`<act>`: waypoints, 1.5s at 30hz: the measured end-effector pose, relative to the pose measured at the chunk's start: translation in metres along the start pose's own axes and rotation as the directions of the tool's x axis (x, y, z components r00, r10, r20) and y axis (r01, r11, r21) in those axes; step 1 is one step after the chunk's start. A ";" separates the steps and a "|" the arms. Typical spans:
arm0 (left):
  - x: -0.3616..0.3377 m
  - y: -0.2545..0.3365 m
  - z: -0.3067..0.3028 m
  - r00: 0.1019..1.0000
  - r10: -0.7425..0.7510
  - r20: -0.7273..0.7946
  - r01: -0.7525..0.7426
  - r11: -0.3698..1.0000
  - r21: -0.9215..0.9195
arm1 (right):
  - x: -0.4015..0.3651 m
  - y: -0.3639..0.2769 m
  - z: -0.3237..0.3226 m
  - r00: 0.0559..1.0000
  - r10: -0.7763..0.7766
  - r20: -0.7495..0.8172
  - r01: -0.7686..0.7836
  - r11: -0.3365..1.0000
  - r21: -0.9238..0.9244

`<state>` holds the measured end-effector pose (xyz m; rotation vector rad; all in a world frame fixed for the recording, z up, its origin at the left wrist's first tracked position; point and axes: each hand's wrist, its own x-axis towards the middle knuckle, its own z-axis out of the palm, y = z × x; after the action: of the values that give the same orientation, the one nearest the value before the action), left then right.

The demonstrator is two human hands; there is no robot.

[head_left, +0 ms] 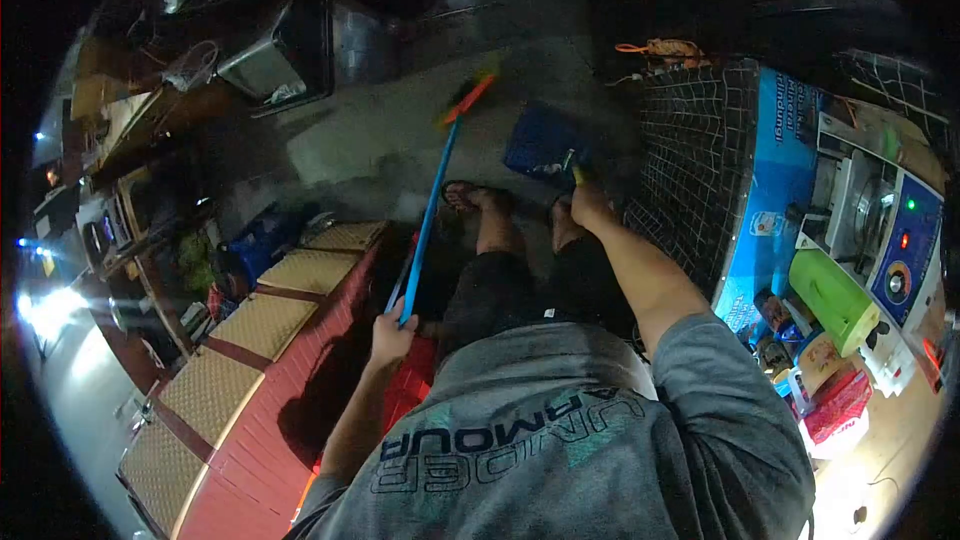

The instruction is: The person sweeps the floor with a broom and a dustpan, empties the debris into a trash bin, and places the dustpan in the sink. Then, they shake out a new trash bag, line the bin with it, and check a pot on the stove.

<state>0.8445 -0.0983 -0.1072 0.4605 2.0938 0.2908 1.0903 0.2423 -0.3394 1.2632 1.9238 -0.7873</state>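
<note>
My left hand [391,338] is closed around the blue handle of a broom [432,205]. The handle slants up and away, ending in an orange and yellow head with dark bristles at the floor. My right hand [592,208] reaches down and grips the short handle of a dark blue dustpan [538,143]. That pan is low, just ahead of my feet, with its open side partly in shadow. The broom head lies a little to the left of and beyond the pan, with a gap between them. My fingers on the pan handle are only partly visible.
On the left runs a long red bench [265,390] with tan quilted pads. A black mesh-covered side and a blue printed panel [775,180] flank me on the right. Beyond it, a counter holds a green container [832,302] and packets. A bin [277,65] stands ahead left.
</note>
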 end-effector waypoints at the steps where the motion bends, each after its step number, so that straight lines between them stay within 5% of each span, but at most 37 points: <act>1: 0.002 0.014 0.004 0.998 -0.052 0.041 0.052 0.999 0.016 | -0.001 0.001 -0.008 0.997 0.003 0.073 -0.005 1.000 0.025; 4: 0.003 0.006 0.010 0.988 -0.112 0.109 0.102 0.990 0.095 | -0.005 0.002 -0.030 0.937 0.128 0.325 -0.077 0.983 -0.164; 6: -0.008 0.024 -0.001 0.946 -0.223 0.233 0.267 0.948 -0.175 | -0.011 0.013 -0.034 0.944 0.122 0.306 -0.109 0.992 -0.059; 10: -0.018 0.027 -0.021 0.983 0.012 0.184 0.000 0.998 -0.063 | -0.043 0.028 -0.056 0.973 0.060 0.225 -0.095 0.985 0.147; 11: -0.015 0.033 -0.025 0.981 0.104 0.163 -0.123 0.986 0.113 | -0.053 0.030 -0.062 0.979 0.044 0.198 -0.081 0.980 0.180; 14: 0.018 0.034 -0.019 0.943 0.331 0.034 -0.330 0.918 0.222 | -0.056 0.027 -0.084 0.946 0.144 0.291 -0.239 0.915 0.325; 15: 0.021 0.087 -0.029 0.997 0.045 0.060 -0.062 0.948 0.313 | -0.057 0.029 -0.089 0.939 0.156 0.306 -0.261 0.904 0.340; 16: 0.049 0.099 -0.034 0.995 0.070 0.077 -0.091 0.941 0.326 | -0.058 0.032 -0.090 0.930 0.169 0.328 -0.285 0.892 0.350; 18: 0.101 0.105 -0.035 0.980 0.091 0.176 -0.183 0.751 0.634 | -0.051 0.040 -0.065 0.936 0.172 0.308 -0.300 0.846 0.441; 19: 0.127 0.111 -0.038 0.969 0.222 0.106 -0.243 0.794 0.557 | -0.047 0.038 -0.051 0.936 0.194 0.295 -0.321 0.817 0.479; 22: 0.214 0.107 -0.048 0.863 0.446 0.238 -0.451 0.467 0.760 | -0.030 0.033 0.005 0.930 0.243 0.276 -0.363 0.735 0.573; 23: 0.247 0.098 -0.052 0.823 0.467 0.322 -0.495 0.313 0.811 | -0.017 0.034 0.041 0.940 0.193 0.283 -0.320 0.786 0.529; 25: 0.292 0.075 -0.061 0.759 0.435 0.484 -0.597 0.170 0.784 | 0.010 0.025 0.115 0.971 -0.113 0.213 0.103 0.993 0.058; 26: 0.302 0.069 -0.068 0.734 0.417 0.536 -0.630 0.122 0.767 | 0.009 0.004 0.117 0.990 -0.067 0.126 0.063 0.998 0.028; 27: 0.306 0.067 -0.078 0.812 0.374 0.448 -0.561 0.289 0.775 | 0.007 -0.018 0.120 0.999 -0.019 0.037 0.019 1.000 0.007; 28: 0.306 0.073 -0.090 0.876 0.314 0.366 -0.475 0.438 0.763 | -0.001 -0.034 0.113 0.952 0.249 0.179 -0.304 0.686 0.661; 29: 0.302 0.076 -0.107 0.866 0.321 0.383 -0.491 0.406 0.771 | -0.010 -0.050 0.107 0.832 0.321 0.452 -0.457 -0.064 0.887; 30: 0.281 0.094 -0.132 0.876 0.247 0.415 -0.479 0.334 0.811 | -0.013 -0.065 0.108 0.827 0.323 0.460 -0.452 -0.103 0.886; 31: 0.257 0.116 -0.156 0.882 0.170 0.439 -0.469 0.255 0.846 | -0.015 -0.082 0.110 0.905 0.306 0.295 -0.389 0.317 0.865; 33: 0.231 0.157 -0.200 0.888 0.034 0.459 -0.425 0.443 0.789 | -0.023 -0.117 0.101 0.959 0.238 0.155 -0.275 0.643 0.714; 34: 0.236 0.148 -0.220 0.878 0.038 0.477 -0.450 0.404 0.797 | -0.033 -0.134 0.086 0.868 0.384 0.314 -0.426 0.254 0.868; 36: 0.252 0.130 -0.256 0.690 0.308 0.655 -0.716 0.428 0.552 | -0.041 -0.142 0.100 0.731 0.443 0.518 -0.461 -0.237 0.855; 39: 0.269 0.151 -0.239 0.638 0.356 0.682 -0.766 0.208 0.608 | -0.051 -0.147 0.152 0.876 0.403 0.267 -0.310 0.045 0.950; 42: 0.265 0.216 -0.143 0.555 0.382 0.739 -0.813 0.063 0.578 | -0.110 -0.149 0.120 0.877 0.404 0.261 -0.389 0.277 0.879; 45: 0.290 0.249 -0.012 0.520 0.405 0.752 -0.832 0.039 0.554 | -0.138 -0.160 0.146 0.856 0.405 0.323 -0.387 0.088 0.918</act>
<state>0.7451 0.2509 -0.2266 2.0380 1.2354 -0.5153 1.0125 0.0024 -0.2937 2.3906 0.7101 -1.8085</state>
